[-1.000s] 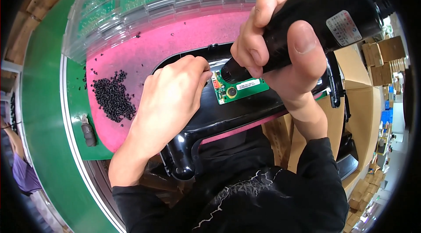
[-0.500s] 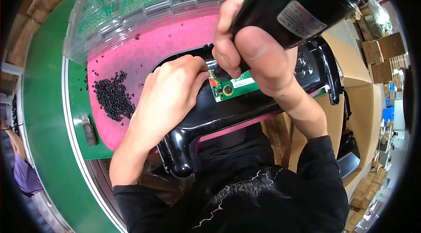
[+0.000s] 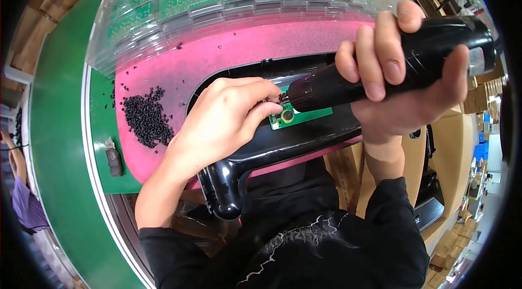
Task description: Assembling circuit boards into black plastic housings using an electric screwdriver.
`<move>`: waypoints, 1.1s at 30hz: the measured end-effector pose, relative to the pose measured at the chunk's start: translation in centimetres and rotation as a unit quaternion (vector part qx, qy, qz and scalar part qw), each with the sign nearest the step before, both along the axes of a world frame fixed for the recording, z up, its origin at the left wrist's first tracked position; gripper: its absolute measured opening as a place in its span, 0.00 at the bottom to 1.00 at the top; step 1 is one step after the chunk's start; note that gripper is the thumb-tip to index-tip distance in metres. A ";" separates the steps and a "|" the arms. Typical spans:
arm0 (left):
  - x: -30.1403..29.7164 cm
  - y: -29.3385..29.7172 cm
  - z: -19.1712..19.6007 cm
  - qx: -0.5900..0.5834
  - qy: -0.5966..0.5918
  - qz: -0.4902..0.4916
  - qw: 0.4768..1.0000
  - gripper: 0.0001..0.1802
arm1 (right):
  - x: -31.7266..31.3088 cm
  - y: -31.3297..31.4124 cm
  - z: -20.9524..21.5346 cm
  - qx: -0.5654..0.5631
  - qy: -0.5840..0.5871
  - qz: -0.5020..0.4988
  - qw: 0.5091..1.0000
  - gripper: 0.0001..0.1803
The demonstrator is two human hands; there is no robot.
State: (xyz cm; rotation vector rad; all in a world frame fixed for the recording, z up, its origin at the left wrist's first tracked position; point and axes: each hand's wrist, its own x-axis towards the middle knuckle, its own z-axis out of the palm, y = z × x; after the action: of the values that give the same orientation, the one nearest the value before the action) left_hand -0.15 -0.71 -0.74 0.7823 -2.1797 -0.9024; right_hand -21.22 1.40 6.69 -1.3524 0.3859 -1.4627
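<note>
Green circuit board (image 3: 298, 117) (small, in black housing (image 3: 304, 136)); my left hand (image 3: 223, 120) pinches beside it, right hand (image 3: 402, 82) grips black screwdriver (image 3: 380, 74).

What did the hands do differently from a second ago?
The right hand swung the black electric screwdriver from nearly upright down to almost flat, its tip still at the green circuit board. The left hand stayed pinched at the tip. The black plastic housing, pile of black screws and pink mat did not move.
</note>
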 end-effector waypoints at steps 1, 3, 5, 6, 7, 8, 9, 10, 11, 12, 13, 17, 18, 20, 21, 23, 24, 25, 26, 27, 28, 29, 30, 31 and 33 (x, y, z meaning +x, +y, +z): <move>-0.1 -0.1 -0.1 -0.001 0.031 -0.008 0.999 0.08 | -0.2 0.1 0.0 0.000 -0.001 -0.002 1.000 0.30; -0.2 0.1 0.7 0.031 0.025 -0.009 0.999 0.08 | -0.5 0.2 0.1 -0.026 -0.004 0.013 1.000 0.31; -0.3 0.3 1.1 0.064 0.018 -0.006 0.998 0.08 | -0.8 0.3 0.0 -0.052 -0.008 0.030 0.998 0.31; -0.3 0.3 1.2 0.075 0.014 0.004 0.997 0.08 | -1.0 0.4 0.0 -0.064 -0.010 0.038 0.997 0.32; -0.3 0.3 1.2 0.086 0.009 0.015 0.996 0.08 | -1.9 0.0 0.0 -0.064 0.004 0.074 0.995 0.33; -0.4 0.4 1.2 0.086 0.008 0.013 0.996 0.08 | -2.4 -0.6 -0.1 -0.064 0.003 0.071 0.995 0.33; -0.5 0.5 1.2 0.113 0.017 0.017 0.993 0.08 | -2.8 -1.2 0.0 -0.050 0.026 0.107 0.993 0.33; -0.6 0.5 1.0 0.141 0.026 0.019 0.989 0.08 | -3.0 -1.4 -0.1 -0.034 0.049 0.140 0.988 0.33; -0.6 0.5 1.0 0.142 0.024 0.016 0.989 0.08 | -0.3 1.2 0.3 0.002 -0.026 0.048 0.998 0.33; -0.5 0.5 1.0 0.083 0.040 0.013 0.996 0.07 | -0.7 0.9 0.1 0.003 -0.027 0.045 0.999 0.33; -0.4 0.5 0.9 0.022 0.058 0.011 0.998 0.06 | -1.4 0.3 -0.3 -0.020 0.013 0.064 0.998 0.33; -0.7 0.4 0.6 -0.030 0.011 0.035 0.999 0.06 | 0.2 1.9 0.2 0.051 0.028 -0.007 0.998 0.34; -0.7 0.4 0.5 -0.037 -0.010 0.040 0.998 0.06 | 0.3 0.8 -0.5 0.009 0.037 0.014 0.999 0.33; -0.6 0.5 0.2 -0.043 -0.031 0.045 0.998 0.06 | 0.5 0.3 -1.2 -0.032 0.046 0.037 0.998 0.34; -0.6 0.4 0.1 -0.046 -0.032 0.054 0.997 0.05 | 0.6 0.3 -1.4 -0.027 0.047 0.038 0.998 0.34; -0.5 0.5 0.1 -0.049 -0.033 0.063 0.996 0.04 | 0.8 0.4 -1.6 -0.018 0.049 0.041 0.998 0.34; -0.4 0.5 0.3 -0.079 -0.048 0.068 0.993 0.03 | 0.9 0.4 -1.7 -0.013 0.050 0.042 0.998 0.34; -0.2 0.5 0.3 -0.108 -0.063 0.073 0.989 0.03 | 1.1 0.4 -1.9 -0.008 0.052 0.044 0.998 0.34; -0.1 0.4 0.5 -0.108 -0.064 0.073 0.989 0.03 | 1.2 0.4 -2.1 -0.004 0.053 0.045 0.998 0.34; -0.1 0.2 0.9 -0.076 -0.057 0.102 0.990 0.02 | 1.2 0.3 -2.2 0.001 0.054 0.047 0.997 0.34; 0.1 0.1 1.1 -0.043 -0.051 0.132 0.989 0.01 | 1.4 0.4 -2.4 0.007 0.055 0.050 0.997 0.34; 0.0 0.1 1.0 -0.034 -0.013 0.133 0.990 0.02 | 1.6 0.4 -2.6 0.012 0.055 0.052 0.997 0.34; -0.1 0.3 0.8 -0.032 -0.014 0.135 0.990 0.02 | 1.7 0.5 -2.8 0.017 0.056 0.055 0.997 0.34; -0.3 0.4 0.8 -0.044 -0.009 0.127 0.991 0.03 | 1.7 0.5 -2.8 0.021 0.059 0.056 0.996 0.34; -0.6 0.5 0.5 -0.049 -0.013 0.115 0.992 0.06 | 1.7 0.7 -2.9 0.029 0.064 0.059 0.996 0.35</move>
State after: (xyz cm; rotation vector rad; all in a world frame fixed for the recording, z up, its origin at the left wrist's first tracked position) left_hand -0.77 -0.18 -0.23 0.9782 -2.0861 -0.6677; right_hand -19.49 2.10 3.84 -1.4013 0.4202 -1.2627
